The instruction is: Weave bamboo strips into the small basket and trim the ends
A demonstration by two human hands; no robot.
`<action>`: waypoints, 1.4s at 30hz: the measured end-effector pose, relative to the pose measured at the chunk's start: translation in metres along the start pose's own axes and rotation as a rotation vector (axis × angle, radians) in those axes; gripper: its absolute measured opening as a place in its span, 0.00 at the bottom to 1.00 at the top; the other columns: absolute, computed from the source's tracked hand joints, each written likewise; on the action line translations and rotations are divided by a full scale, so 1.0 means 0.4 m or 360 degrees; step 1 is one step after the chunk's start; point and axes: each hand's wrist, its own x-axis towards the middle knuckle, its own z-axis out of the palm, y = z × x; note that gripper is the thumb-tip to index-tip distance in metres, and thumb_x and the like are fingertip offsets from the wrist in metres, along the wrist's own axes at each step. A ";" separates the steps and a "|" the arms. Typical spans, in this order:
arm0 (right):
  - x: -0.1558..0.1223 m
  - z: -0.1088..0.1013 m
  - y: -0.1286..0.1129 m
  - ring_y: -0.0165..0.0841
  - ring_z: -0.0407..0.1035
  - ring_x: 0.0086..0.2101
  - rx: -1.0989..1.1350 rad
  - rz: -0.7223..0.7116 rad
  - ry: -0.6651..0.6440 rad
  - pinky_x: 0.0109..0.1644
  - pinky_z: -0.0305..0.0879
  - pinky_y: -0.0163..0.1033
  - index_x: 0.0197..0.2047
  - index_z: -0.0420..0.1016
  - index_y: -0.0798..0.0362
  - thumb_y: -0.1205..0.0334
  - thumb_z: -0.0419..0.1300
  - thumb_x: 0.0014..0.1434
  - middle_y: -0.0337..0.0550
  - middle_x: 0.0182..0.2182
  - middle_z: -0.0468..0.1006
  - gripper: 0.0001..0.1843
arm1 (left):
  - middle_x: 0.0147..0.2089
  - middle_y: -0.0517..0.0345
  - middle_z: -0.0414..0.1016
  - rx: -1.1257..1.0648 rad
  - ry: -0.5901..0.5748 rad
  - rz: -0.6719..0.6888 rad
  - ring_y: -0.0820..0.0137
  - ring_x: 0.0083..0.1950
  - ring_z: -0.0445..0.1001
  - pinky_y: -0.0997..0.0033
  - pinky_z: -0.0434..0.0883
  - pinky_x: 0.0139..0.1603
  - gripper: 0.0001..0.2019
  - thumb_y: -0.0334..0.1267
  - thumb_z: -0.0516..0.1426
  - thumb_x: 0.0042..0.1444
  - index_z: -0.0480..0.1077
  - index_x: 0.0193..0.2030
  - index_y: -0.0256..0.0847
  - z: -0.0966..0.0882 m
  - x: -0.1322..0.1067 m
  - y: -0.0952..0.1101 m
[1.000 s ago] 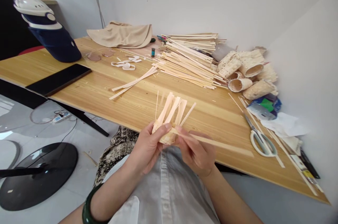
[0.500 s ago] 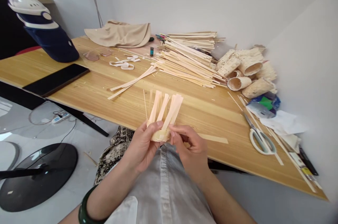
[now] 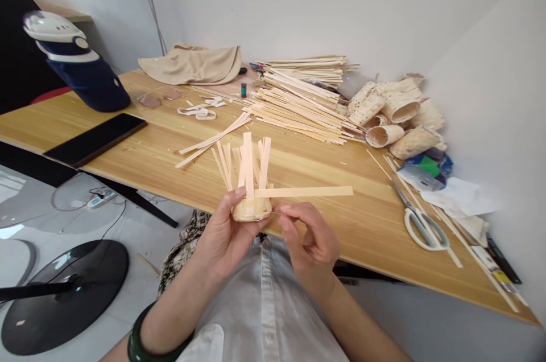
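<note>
My left hand (image 3: 228,225) is closed around a small woven basket (image 3: 251,209) of pale, flat strips, thumb on its near side and fingers beneath. Several upright strips (image 3: 248,165) rise from its rim. One long flat strip (image 3: 311,192) sticks out level to the right from the woven wall. My right hand (image 3: 309,237) is just right of the basket, thumb and forefinger pinched together on a thin strand (image 3: 276,213) that runs to the basket's lower right side. The strand is very fine and its far end is hidden.
Behind lie a pile of flat strips (image 3: 298,106), a thread spool (image 3: 243,90), a beige cloth (image 3: 191,64) and bark-like tubes (image 3: 384,135). Scissors (image 3: 420,222) and thin sticks lie right. A phone (image 3: 96,139) and a blue bottle (image 3: 85,72) stand left.
The basket has turned in my left hand and moved slightly left and up. The long strip now points right above my right hand, which has come away from the basket's wall.
</note>
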 end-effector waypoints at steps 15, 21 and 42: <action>-0.013 0.038 0.008 0.40 0.76 0.52 -0.0348 0.0145 -0.0069 0.58 0.75 0.47 0.55 0.70 0.47 0.63 0.66 0.62 0.47 0.49 0.78 0.19 | 0.53 0.50 0.83 0.0382 0.0023 0.0328 0.53 0.60 0.78 0.60 0.76 0.56 0.21 0.49 0.71 0.49 0.80 0.46 0.39 -0.005 -0.019 -0.036; -0.005 0.029 -0.002 0.43 0.74 0.53 -0.0543 -0.0058 -0.0132 0.57 0.75 0.51 0.58 0.70 0.47 0.58 0.65 0.64 0.49 0.51 0.77 0.21 | 0.41 0.54 0.86 0.0266 -0.0044 0.0176 0.62 0.44 0.83 0.69 0.79 0.45 0.21 0.51 0.74 0.45 0.82 0.40 0.38 -0.010 -0.019 -0.037; -0.003 -0.008 -0.021 0.42 0.74 0.49 -0.0460 -0.0068 -0.0274 0.52 0.75 0.49 0.60 0.71 0.45 0.54 0.70 0.60 0.46 0.48 0.76 0.27 | 0.25 0.59 0.77 0.0429 -0.0079 -0.0010 0.70 0.27 0.73 0.72 0.70 0.29 0.21 0.53 0.74 0.42 0.79 0.31 0.36 -0.027 -0.021 -0.036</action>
